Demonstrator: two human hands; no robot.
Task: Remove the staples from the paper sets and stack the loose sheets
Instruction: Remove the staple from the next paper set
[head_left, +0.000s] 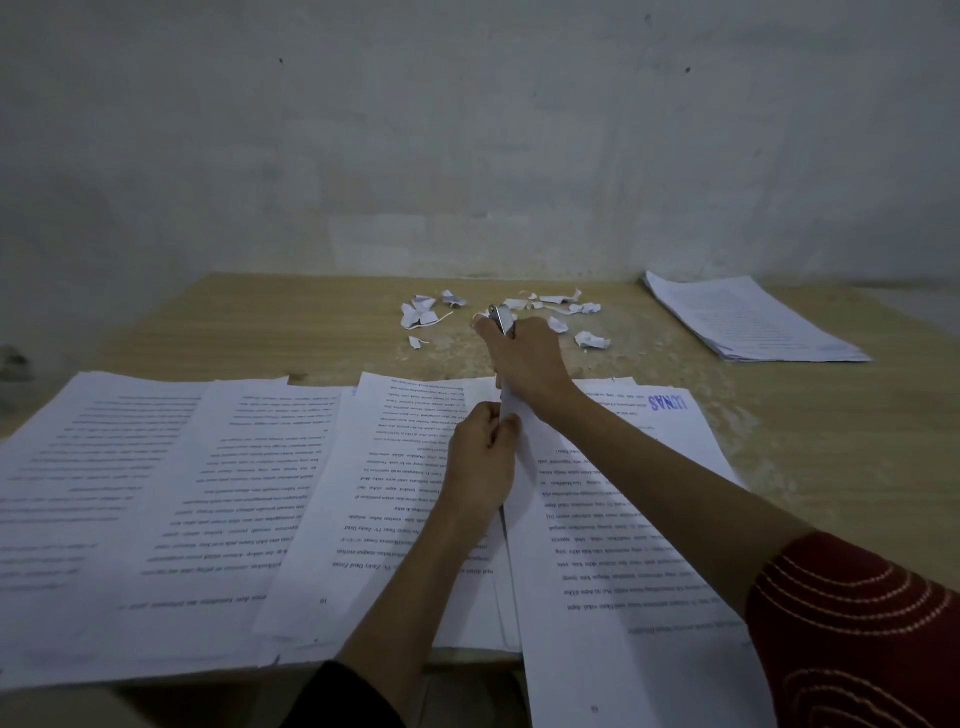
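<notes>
A stapled paper set (613, 525) lies in front of me on the wooden table (810, 467), its far corner lifted. My left hand (480, 467) pinches that raised corner of the set. Just beyond it, my right hand (524, 358) grips a small metal staple remover (501, 317), whose tip points away from me while its lower end meets the paper corner. Printed sheets (156, 499) lie spread out to the left, and another sheet (384, 499) lies under my left arm.
Several torn paper scraps (426, 312) litter the table beyond my hands. A neat stack of sheets (748, 322) rests at the far right, near the wall (467, 130). The table's near edge is under the papers.
</notes>
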